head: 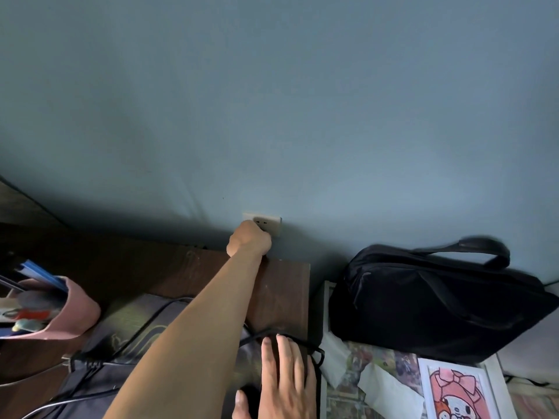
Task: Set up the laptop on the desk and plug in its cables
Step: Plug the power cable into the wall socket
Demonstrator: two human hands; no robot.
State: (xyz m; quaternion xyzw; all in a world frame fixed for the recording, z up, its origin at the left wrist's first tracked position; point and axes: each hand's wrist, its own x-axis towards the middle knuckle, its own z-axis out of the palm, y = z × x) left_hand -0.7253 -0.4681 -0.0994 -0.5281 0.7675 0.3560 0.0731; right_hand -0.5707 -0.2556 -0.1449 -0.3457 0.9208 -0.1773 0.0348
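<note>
In the head view, we reached our left hand [250, 239] over the desk's [284, 285] back edge to the one wall socket [262, 224], fingers curled tight against its plate; whether they gripped a plug we could not tell. Our right hand [282, 379] lay flat, fingers spread, on a dark object near the desk's right edge, beside a black cable [314, 352]. The laptop [133, 328] lay closed under our left arm. One black bag [429, 300] stood right of the desk, against the wall, which was bare above.
</note>
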